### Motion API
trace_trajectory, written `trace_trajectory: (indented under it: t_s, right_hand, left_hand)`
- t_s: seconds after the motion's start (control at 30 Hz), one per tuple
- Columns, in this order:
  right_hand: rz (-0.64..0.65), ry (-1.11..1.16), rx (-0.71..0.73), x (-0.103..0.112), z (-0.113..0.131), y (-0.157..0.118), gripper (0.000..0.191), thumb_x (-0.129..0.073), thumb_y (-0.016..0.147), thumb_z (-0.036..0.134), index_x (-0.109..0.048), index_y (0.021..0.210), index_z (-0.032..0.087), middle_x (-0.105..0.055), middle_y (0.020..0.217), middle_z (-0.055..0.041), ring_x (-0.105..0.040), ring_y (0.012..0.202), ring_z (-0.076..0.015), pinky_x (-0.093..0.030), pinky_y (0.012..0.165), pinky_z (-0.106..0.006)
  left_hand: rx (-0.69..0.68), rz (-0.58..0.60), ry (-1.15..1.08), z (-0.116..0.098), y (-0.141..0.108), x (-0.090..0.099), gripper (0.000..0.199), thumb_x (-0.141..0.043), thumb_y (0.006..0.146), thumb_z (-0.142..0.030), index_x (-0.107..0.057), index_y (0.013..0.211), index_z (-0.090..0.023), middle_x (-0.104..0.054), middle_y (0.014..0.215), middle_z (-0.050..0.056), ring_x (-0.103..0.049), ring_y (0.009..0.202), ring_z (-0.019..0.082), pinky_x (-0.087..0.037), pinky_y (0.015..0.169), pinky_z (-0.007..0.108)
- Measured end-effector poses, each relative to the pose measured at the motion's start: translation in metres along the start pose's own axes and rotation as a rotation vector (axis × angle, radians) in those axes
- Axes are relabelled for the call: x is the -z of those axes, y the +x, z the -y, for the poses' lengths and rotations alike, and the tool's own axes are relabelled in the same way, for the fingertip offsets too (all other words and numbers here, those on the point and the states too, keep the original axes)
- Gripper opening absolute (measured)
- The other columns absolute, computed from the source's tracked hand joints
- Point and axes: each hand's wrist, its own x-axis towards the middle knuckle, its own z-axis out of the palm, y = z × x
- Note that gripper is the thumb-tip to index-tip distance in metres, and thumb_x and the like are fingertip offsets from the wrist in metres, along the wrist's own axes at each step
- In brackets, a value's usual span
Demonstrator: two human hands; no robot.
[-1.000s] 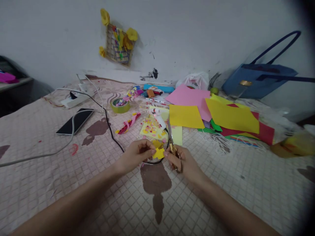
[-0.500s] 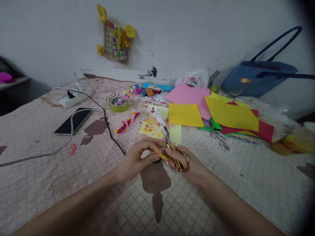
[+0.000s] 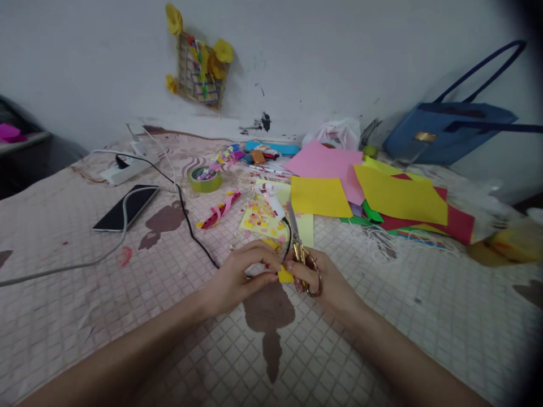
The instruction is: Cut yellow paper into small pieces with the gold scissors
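Note:
A small piece of yellow paper [image 3: 285, 275] is pinched at its left side by my left hand [image 3: 248, 272]. My right hand [image 3: 321, 278] keeps gold-handled scissors [image 3: 299, 252] in its grip, blades pointing away from me, and its fingertips touch the paper's right side. Just beyond the hands lies a pale yellow sheet [image 3: 303, 230] scattered with pink and yellow paper bits [image 3: 258, 217]. A white glue gun [image 3: 274, 203] rests on that sheet, its black cord running down toward my fingers.
Yellow paper [image 3: 320, 196], pink paper [image 3: 326, 164] and white string [image 3: 379, 243] lie to the right, a blue bag [image 3: 449, 133] behind. A green tape roll [image 3: 205, 180], a pink-and-red paper strip [image 3: 219, 211], a dark tablet-like slab [image 3: 127, 209] and a power strip [image 3: 129, 169] are left.
The scissors have swung upright in my right hand, their blades now away from the paper. The yellow piece shows more fully between my fingertips.

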Motion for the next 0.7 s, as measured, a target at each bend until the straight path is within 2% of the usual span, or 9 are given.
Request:
trace_trajectory:
  t_s: [0.17, 0.27, 0.47, 0.57, 0.7]
  right_hand:
    - [-0.062, -0.056, 0.018, -0.002, 0.001, -0.001, 0.02, -0.06, 0.075, 0.035, -0.054, 0.071, 0.017, -0.044, 0.049, 0.0065, -0.037, 0.041, -0.0069, -0.025, 0.039, -0.02]
    - [-0.103, -0.058, 0.034, -0.004, -0.001, -0.001, 0.019, -0.058, 0.077, 0.034, -0.053, 0.071, 0.017, -0.044, 0.05, 0.0063, -0.037, 0.043, -0.0072, -0.026, 0.041, -0.02]
    - [-0.04, -0.038, 0.066, -0.005, -0.005, -0.002, 0.018, -0.057, 0.079, 0.033, -0.054, 0.072, 0.017, -0.045, 0.051, 0.0059, -0.038, 0.045, -0.0076, -0.028, 0.043, -0.02]
    - [-0.053, -0.035, 0.05, -0.004, -0.005, -0.002, 0.017, -0.057, 0.078, 0.033, -0.054, 0.071, 0.017, -0.044, 0.05, 0.0063, -0.038, 0.044, -0.0076, -0.029, 0.043, -0.02]
    - [-0.053, -0.033, 0.013, -0.004, -0.008, 0.0, 0.014, -0.056, 0.079, 0.031, -0.055, 0.072, 0.018, -0.045, 0.048, 0.0064, -0.039, 0.042, -0.0076, -0.028, 0.041, -0.02]
  left_hand:
    - [0.054, -0.043, -0.029, 0.001, -0.001, -0.004, 0.009, -0.057, 0.08, -0.019, -0.061, 0.087, -0.018, -0.061, 0.095, 0.007, -0.055, 0.09, 0.017, -0.042, 0.081, 0.027]
    - [0.074, -0.018, -0.045, 0.003, -0.003, -0.009, 0.009, -0.057, 0.08, -0.018, -0.062, 0.086, -0.017, -0.062, 0.091, 0.007, -0.056, 0.086, 0.016, -0.043, 0.078, 0.026]
    - [0.139, -0.041, -0.127, 0.006, -0.003, -0.015, 0.01, -0.058, 0.079, -0.021, -0.064, 0.078, -0.014, -0.063, 0.081, 0.007, -0.057, 0.079, 0.015, -0.043, 0.074, 0.026]
    - [0.212, -0.074, -0.233, 0.01, -0.002, -0.014, 0.011, -0.061, 0.077, -0.023, -0.062, 0.078, -0.012, -0.061, 0.078, 0.005, -0.056, 0.074, 0.014, -0.043, 0.069, 0.025]
    - [0.316, -0.076, -0.476, 0.013, -0.001, -0.015, 0.012, -0.063, 0.075, -0.022, -0.06, 0.079, -0.011, -0.062, 0.079, 0.005, -0.056, 0.076, 0.013, -0.043, 0.072, 0.026]
